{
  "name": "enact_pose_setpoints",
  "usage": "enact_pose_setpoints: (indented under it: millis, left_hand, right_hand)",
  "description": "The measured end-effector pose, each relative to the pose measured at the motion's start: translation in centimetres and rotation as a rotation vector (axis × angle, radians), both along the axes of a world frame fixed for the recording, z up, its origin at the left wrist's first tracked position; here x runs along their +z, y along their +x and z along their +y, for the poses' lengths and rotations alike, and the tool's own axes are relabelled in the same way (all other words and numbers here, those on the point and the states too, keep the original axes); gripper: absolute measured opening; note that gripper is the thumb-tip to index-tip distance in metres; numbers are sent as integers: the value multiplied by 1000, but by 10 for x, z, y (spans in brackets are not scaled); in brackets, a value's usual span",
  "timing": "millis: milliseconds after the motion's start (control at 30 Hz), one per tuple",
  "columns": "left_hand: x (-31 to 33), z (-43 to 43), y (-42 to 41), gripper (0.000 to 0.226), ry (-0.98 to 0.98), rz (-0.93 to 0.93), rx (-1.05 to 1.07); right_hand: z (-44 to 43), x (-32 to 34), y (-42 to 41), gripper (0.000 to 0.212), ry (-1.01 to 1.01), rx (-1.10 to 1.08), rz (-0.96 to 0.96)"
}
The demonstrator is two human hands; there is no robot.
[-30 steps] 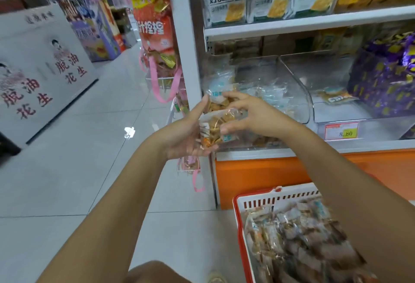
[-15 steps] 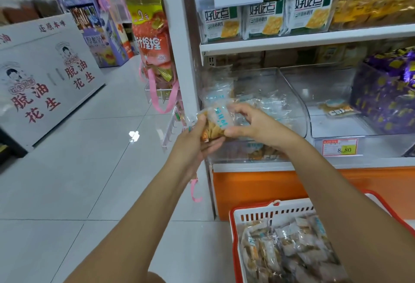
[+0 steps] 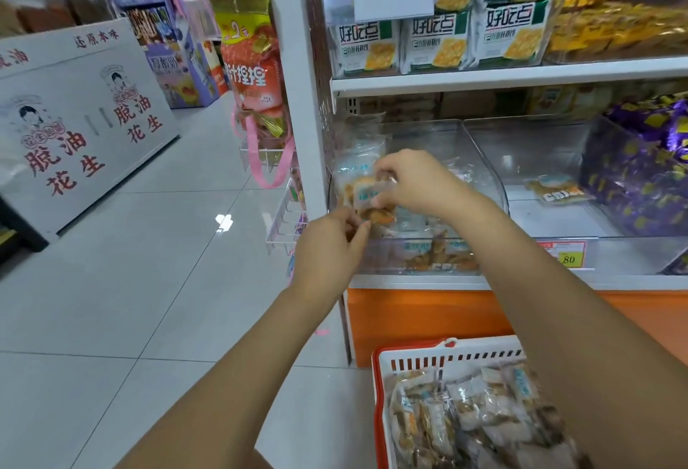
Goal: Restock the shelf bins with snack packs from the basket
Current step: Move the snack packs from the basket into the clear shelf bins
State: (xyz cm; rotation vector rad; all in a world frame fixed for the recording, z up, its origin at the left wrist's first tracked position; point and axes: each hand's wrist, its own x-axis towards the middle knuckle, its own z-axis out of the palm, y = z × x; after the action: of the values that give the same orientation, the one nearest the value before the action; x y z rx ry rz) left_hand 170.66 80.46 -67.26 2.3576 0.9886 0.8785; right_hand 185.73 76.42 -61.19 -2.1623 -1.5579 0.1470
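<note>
Loading in progress, centre frame: right hand (image 3: 413,182) pinches 1 snack pack (image 3: 366,195) over the front left of the clear bin (image 3: 482,156). Left hand (image 3: 327,249) sits just below, fingers curled round further packs (image 3: 374,214). Next move, likely: let go inside the bin, then reach for the basket (image 3: 409,357), lower right.

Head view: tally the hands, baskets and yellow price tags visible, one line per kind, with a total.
Hands: 2, left hand and right hand, both gripping a snack pack
Baskets: 1, red basket
Price tags: 1, yellow price tag
Total: 4
</note>
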Motion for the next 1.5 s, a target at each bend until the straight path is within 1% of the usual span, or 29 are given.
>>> enact_pose_setpoints:
  millis: [33, 67, 167, 233, 300, 333, 400, 467, 500, 600, 700, 767, 800, 833, 900, 933, 1000, 1033, 1067, 1133, 1233, 1400, 1500]
  left_hand:
    - [1, 2, 1, 10, 25, -21, -9]
    - [0, 4, 3, 10, 43, -31, -17]
    - [-9, 12, 8, 20, 50, -31, -27]
    - [-15, 17, 11, 20, 38, -43, -28]
    - [-16, 20, 13, 21, 31, -37, -23]
    - [-17, 21, 14, 22, 35, -24, -20]
    - [-17, 22, 15, 19, 61, 11, -10]
    - [-15, 22, 13, 16, 90, 2, 5]
    - [-14, 22, 11, 16, 101, -40, 4]
    - [-10, 24, 6, 31, 184, -184, -55]
    - [-16, 21, 8, 49, 307, -191, -131]
    - [-23, 19, 14, 54, 295, -179, -197]
    - [-25, 18, 18, 52, 272, -172, -224]
    - [-27, 19, 22, 50, 258, -166, -242]
    - [-30, 22, 29, 47, 266, -159, -244]
    - [-31, 24, 31, 48, 283, -153, -239]
    - [-33, 27, 37, 50, 320, -127, -228]
    - [-35, 27, 40, 53, 344, -110, -219]
    - [-37, 27, 43, 56, 373, -89, -205]
    - [-43, 28, 49, 58, 442, -39, -166]
    - [-52, 33, 55, 58, 526, -2, -108]
    - [-59, 38, 58, 58, 607, 5, -46]
    - [-59, 38, 58, 57, 620, 17, -20]
  right_hand:
    - [3, 1, -6, 31, -35, -10, -46]
    - [5, -1, -12, 34, -41, -34, -49]
    - [8, -18, -22, 36, 87, -104, 42]
    - [6, -32, -28, 42, 239, -164, 180]
    - [3, -42, -33, 52, 362, -280, 335]
    - [3, -46, -35, 54, 358, -322, 404]
    - [2, -54, -37, 48, 267, -337, 485]
    - [3, -55, -38, 40, 212, -315, 445]
    - [3, -55, -39, 38, 187, -307, 400]
    - [6, -60, -44, 37, 141, -317, 286]
    - [4, -74, -53, 40, 126, -325, 117]
    - [2, -79, -57, 45, 101, -314, 44]
    - [1, -79, -56, 44, 92, -297, 53]
    - [-1, -76, -55, 44, 101, -272, 95]
    - [-5, -68, -47, 48, 97, -216, 275]
    - [-8, -63, -43, 55, 94, -177, 400]
    - [-14, -58, -35, 70, 186, -108, 727]
    - [-17, -57, -33, 73, 250, -89, 906]
    - [-19, -57, -31, 73, 300, -79, 1037]
    - [-19, -57, -27, 71, 356, -53, 1194]
    - [-16, -54, -23, 66, 385, -18, 1306]
    - [-12, -55, -18, 64, 349, -15, 1264]
    - [-17, -56, -8, 56, 296, 56, 1304]
